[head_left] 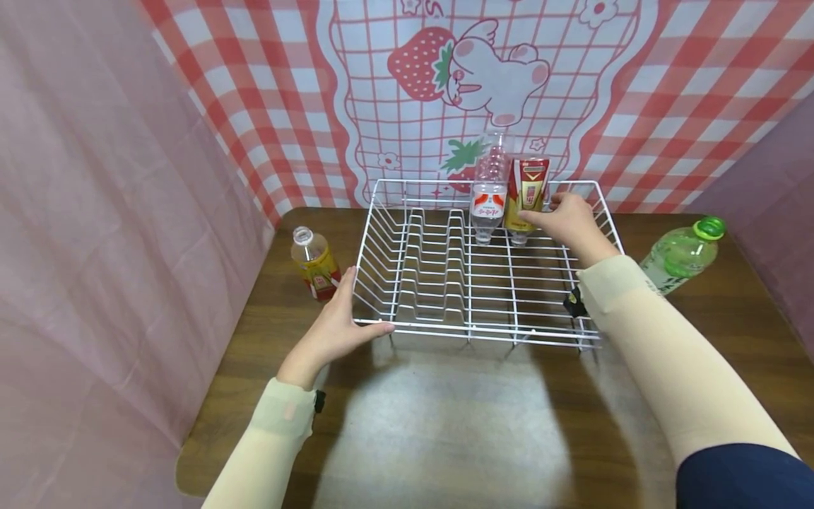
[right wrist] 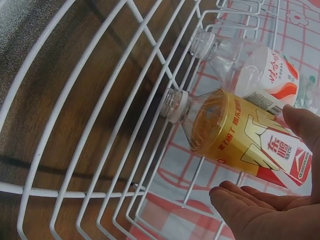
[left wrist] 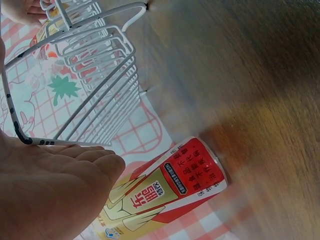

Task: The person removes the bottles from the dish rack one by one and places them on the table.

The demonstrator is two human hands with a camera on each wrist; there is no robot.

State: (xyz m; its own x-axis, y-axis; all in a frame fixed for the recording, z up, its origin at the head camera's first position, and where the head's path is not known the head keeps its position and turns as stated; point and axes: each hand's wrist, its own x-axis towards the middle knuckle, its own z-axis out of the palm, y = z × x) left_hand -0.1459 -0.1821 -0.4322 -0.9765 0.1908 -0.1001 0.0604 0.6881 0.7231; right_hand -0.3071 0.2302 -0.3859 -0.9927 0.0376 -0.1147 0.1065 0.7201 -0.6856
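A white wire dish rack (head_left: 490, 326) stands on the table. My left hand (head_left: 333, 322) rests against its front left corner, fingers straight along the outside and thumb along the front rail. Inside the rack at the back, a red and yellow drink bottle (head_left: 528, 187) stands upside down, its uncapped neck (right wrist: 175, 106) on the wires. My right hand (head_left: 570, 220) is around that bottle; its thumb (right wrist: 300, 120) lies by the label, while the fingers (right wrist: 240, 200) are extended and apart from it. A clear water bottle (head_left: 488, 201), also neck down, stands beside it on the left.
Left of the rack stands another red and yellow bottle (head_left: 316, 263), upright and uncapped, close to my left fingers. A green bottle with a green cap (head_left: 683, 254) is on the right, partly behind my right sleeve. A checked cloth (head_left: 254, 85) hangs behind the rack.
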